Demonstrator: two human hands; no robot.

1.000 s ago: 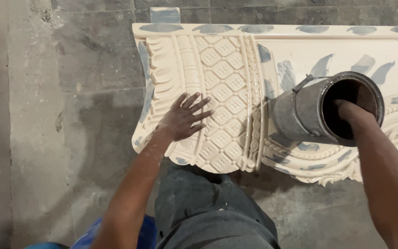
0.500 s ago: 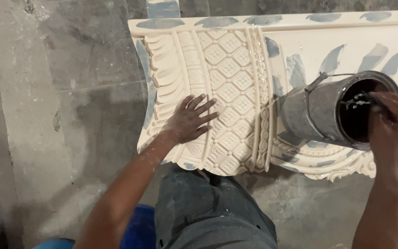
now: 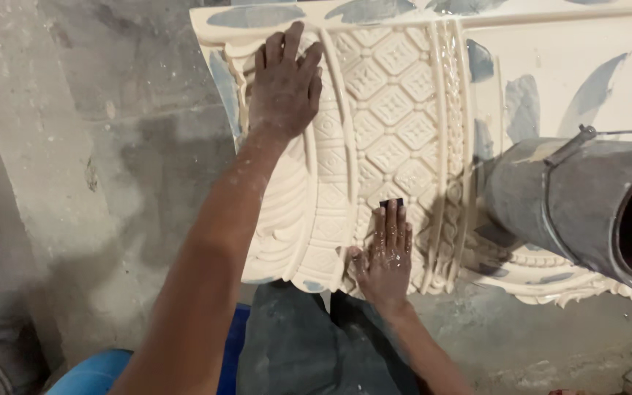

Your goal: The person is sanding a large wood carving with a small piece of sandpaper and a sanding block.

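A cream ornamental plaster moulding [image 3: 404, 95] with a diamond lattice, leaf ribs and beaded bands lies on the concrete floor. My left hand [image 3: 283, 80] rests flat on its far left corner, fingers spread, holding nothing. My right hand [image 3: 385, 256] lies near the front edge on the lattice, fingers straight and together, wet and speckled white. Its fingertips press a small dark pad [image 3: 391, 202] against the pattern.
A grey metal bucket [image 3: 572, 205] with a wire handle lies tilted on the moulding at the right, its dark mouth facing right. Grey-blue patches mark the flat plaster. My knees in dark trousers [image 3: 294, 351] and a blue object [image 3: 96, 373] sit at the bottom.
My right hand came out of the bucket and moved left onto the lattice with the dark pad. My left hand slid up to the moulding's far corner. The view has moved closer.
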